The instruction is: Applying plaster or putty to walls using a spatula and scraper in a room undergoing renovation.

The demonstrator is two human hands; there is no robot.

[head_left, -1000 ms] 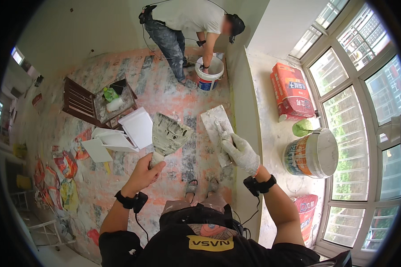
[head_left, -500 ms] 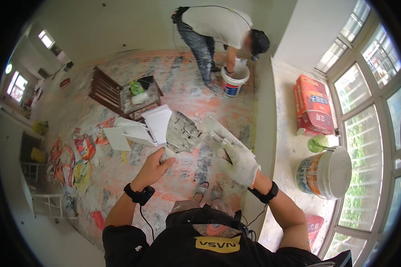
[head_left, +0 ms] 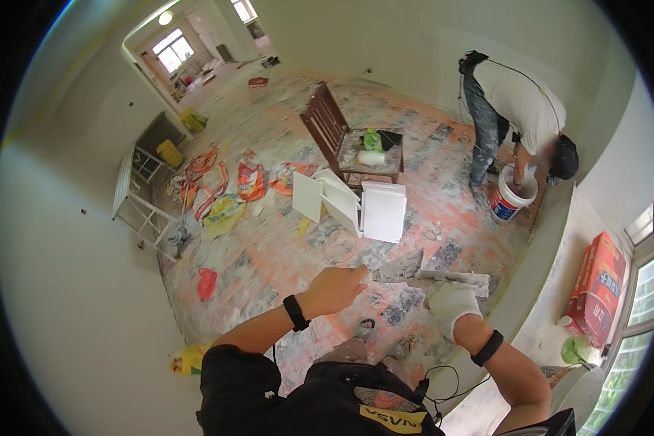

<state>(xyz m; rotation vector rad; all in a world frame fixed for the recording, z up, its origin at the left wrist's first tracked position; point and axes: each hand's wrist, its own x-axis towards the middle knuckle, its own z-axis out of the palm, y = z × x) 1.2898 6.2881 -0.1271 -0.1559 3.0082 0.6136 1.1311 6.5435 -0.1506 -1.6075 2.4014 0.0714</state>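
Observation:
My bare left hand [head_left: 333, 291] is closed around the handle of a wide putty knife [head_left: 401, 267], whose blade is smeared with grey-white filler. In my right hand [head_left: 452, 307], covered by a white knit glove, is a flat plastering trowel [head_left: 459, 277], seen nearly edge-on. The blade of the putty knife reaches toward the trowel's left end; whether the two touch I cannot tell. Both tools are held up in front of me, above the stained floor.
At the far right a person [head_left: 530, 94] bends with an arm inside a white bucket [head_left: 514, 192]. A brown chair [head_left: 327, 120] stands ahead, white panels [head_left: 384, 211] beside it. Torn bags [head_left: 251, 182] litter the left floor. A red bag [head_left: 597, 287] lies on the right ledge.
My view has swung left, so the chair and the person appear farther right. The trowel has turned from showing its face to nearly edge-on. Both tools stay in my hands.

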